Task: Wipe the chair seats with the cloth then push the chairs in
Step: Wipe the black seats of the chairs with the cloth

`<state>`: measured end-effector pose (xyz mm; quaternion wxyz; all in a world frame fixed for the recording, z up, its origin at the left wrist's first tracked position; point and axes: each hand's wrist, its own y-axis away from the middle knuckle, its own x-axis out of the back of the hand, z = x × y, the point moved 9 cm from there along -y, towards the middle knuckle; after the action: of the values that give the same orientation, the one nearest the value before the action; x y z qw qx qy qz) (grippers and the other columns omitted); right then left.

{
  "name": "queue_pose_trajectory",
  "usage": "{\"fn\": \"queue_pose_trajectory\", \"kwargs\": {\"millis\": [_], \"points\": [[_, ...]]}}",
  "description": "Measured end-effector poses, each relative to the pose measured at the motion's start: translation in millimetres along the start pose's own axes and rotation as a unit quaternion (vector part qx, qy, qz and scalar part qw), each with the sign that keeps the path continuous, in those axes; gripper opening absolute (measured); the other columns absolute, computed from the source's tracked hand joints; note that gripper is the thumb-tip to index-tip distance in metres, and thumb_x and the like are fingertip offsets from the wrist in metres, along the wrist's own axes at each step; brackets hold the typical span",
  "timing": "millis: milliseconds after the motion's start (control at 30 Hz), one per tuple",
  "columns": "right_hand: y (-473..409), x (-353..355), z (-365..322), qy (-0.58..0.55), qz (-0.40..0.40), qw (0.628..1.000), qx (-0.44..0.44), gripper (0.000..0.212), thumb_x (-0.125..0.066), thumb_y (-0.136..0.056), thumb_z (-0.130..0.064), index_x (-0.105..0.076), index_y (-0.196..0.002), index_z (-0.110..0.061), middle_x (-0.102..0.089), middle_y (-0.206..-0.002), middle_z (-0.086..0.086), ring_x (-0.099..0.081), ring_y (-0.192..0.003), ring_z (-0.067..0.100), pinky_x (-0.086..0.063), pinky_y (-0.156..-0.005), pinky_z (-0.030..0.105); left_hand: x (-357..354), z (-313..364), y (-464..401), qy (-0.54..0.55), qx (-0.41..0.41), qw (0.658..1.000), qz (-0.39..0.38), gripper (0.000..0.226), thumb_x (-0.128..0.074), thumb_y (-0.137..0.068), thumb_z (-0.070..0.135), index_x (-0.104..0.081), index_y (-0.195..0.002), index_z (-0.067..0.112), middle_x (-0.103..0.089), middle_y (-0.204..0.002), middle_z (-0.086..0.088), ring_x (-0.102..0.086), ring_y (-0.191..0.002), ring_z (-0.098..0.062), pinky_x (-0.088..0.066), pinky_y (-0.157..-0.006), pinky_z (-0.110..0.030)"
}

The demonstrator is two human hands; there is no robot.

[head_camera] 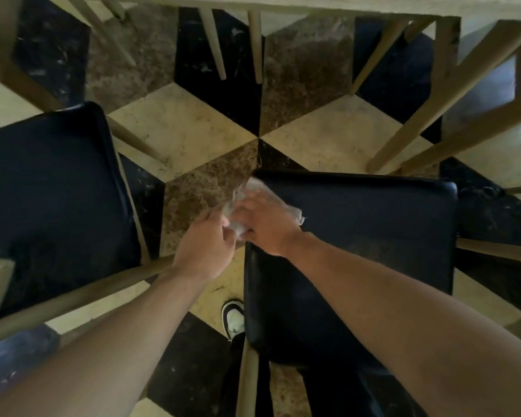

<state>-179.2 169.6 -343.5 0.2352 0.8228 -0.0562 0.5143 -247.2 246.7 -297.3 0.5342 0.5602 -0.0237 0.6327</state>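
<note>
1. The floor (190, 127) was tiled in black, cream and brown diamonds.
2. A table (313, 6) edge ran along the top, its wooden legs slanting down at the right.
3. Two chairs with dark seats stood pulled out: the left chair (48, 188) and the right chair (358, 251), well apart.
4. The right hand (265, 227) lay on the right chair's near-left corner, fingers curled over a crumpled white cloth (253, 194).
5. The left hand (205, 248), just beside it, pinched the cloth's edge.
6. A white shoe (233, 319) showed below.
</note>
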Motion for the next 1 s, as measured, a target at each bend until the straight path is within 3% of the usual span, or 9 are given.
{"fn": "queue_pose_trajectory", "kwargs": {"millis": [67,133,200,333,533,800,900,967,1000], "points": [[-2,-10,-2,-0.003,-0.056,0.998,0.023,0.046,-0.055,-0.102,-0.036,-0.049,-0.146,-0.022,-0.042,-0.157,0.0,-0.023,-0.151,0.023,0.002,-0.122,0.033,1,-9,5,0.005,0.013,1.0,-0.005,0.028,-0.05,-0.1,0.025,-0.062,-0.122,0.014,-0.058,-0.123,-0.003,-0.058,-0.102,-0.018,-0.047,-0.082,-0.033],[-8,-4,14,0.019,-0.039,0.999,0.006,0.049,-0.057,-0.1,-0.029,-0.045,-0.147,-0.021,-0.038,-0.159,0.001,-0.021,-0.151,0.023,-0.002,-0.125,0.034,1,-14,9,0.016,0.019,1.0,-0.01,0.028,-0.051,-0.099,0.026,-0.061,-0.124,0.015,-0.058,-0.123,-0.003,-0.058,-0.106,-0.019,-0.05,-0.088,-0.039],[-18,9,31,0.061,-0.008,0.997,-0.038,0.054,-0.061,-0.096,-0.027,-0.044,-0.148,-0.021,-0.037,-0.158,0.002,-0.024,-0.15,0.026,-0.013,-0.125,0.039,3,-18,12,0.033,0.025,0.999,-0.008,0.028,-0.052,-0.099,0.026,-0.061,-0.123,0.016,-0.058,-0.123,-0.002,-0.058,-0.108,-0.02,-0.051,-0.091,-0.044],[-38,28,56,0.009,0.029,0.991,-0.13,0.046,-0.061,-0.099,-0.031,-0.05,-0.141,-0.017,-0.043,-0.152,0.005,-0.033,-0.144,0.028,-0.036,-0.114,0.043,4,-23,13,0.053,0.02,0.998,0.0,0.027,-0.054,-0.098,0.024,-0.062,-0.122,0.015,-0.06,-0.123,-0.004,-0.058,-0.112,-0.021,-0.051,-0.093,-0.043],[-28,-7,-2,0.109,-0.062,0.992,-0.006,0.051,-0.061,-0.095,-0.029,-0.05,-0.144,-0.019,-0.045,-0.154,0.006,-0.026,-0.151,0.027,-0.02,-0.124,0.042,2,-40,26,0.048,0.019,0.999,-0.009,0.024,-0.052,-0.098,0.022,-0.063,-0.117,0.012,-0.059,-0.12,-0.007,-0.057,-0.108,-0.023,-0.05,-0.089,-0.041],[47,-46,-56,0.004,-0.11,0.992,0.059,0.044,-0.062,-0.095,-0.027,-0.057,-0.139,-0.023,-0.047,-0.154,0.0,-0.021,-0.153,0.022,-0.003,-0.126,0.038,-3,-54,41,0.049,0.041,0.996,-0.054,0.025,-0.049,-0.102,0.029,-0.058,-0.122,0.017,-0.058,-0.126,-0.006,-0.058,-0.103,-0.02,-0.05,-0.084,-0.037],[74,-60,-77,-0.032,-0.138,0.984,0.109,0.042,-0.063,-0.095,-0.031,-0.06,-0.136,-0.023,-0.051,-0.151,-0.003,-0.021,-0.152,0.019,0.011,-0.12,0.027,-6,-42,42,0.036,0.026,0.997,-0.057,0.022,-0.051,-0.102,0.03,-0.058,-0.119,0.018,-0.057,-0.12,-0.001,-0.055,-0.097,-0.018,-0.045,-0.076,-0.033],[89,-64,-80,-0.1,-0.149,0.979,0.098,0.041,-0.067,-0.094,-0.032,-0.063,-0.133,-0.023,-0.055,-0.147,-0.005,-0.027,-0.149,0.015,0.006,-0.118,0.02,-9,-32,44,0.033,0.021,0.997,-0.059,0.019,-0.052,-0.101,0.03,-0.058,-0.116,0.02,-0.055,-0.116,0.001,-0.055,-0.097,-0.019,-0.045,-0.077,-0.035],[95,-63,-76,-0.16,-0.145,0.974,0.061,0.04,-0.07,-0.092,-0.031,-0.065,-0.13,-0.024,-0.057,-0.143,-0.006,-0.034,-0.143,0.011,-0.006,-0.117,0.017,-10,-27,46,0.036,0.016,0.997,-0.06,0.017,-0.052,-0.101,0.029,-0.059,-0.114,0.021,-0.055,-0.114,0.001,-0.055,-0.098,-0.02,-0.046,-0.078,-0.035]]}}
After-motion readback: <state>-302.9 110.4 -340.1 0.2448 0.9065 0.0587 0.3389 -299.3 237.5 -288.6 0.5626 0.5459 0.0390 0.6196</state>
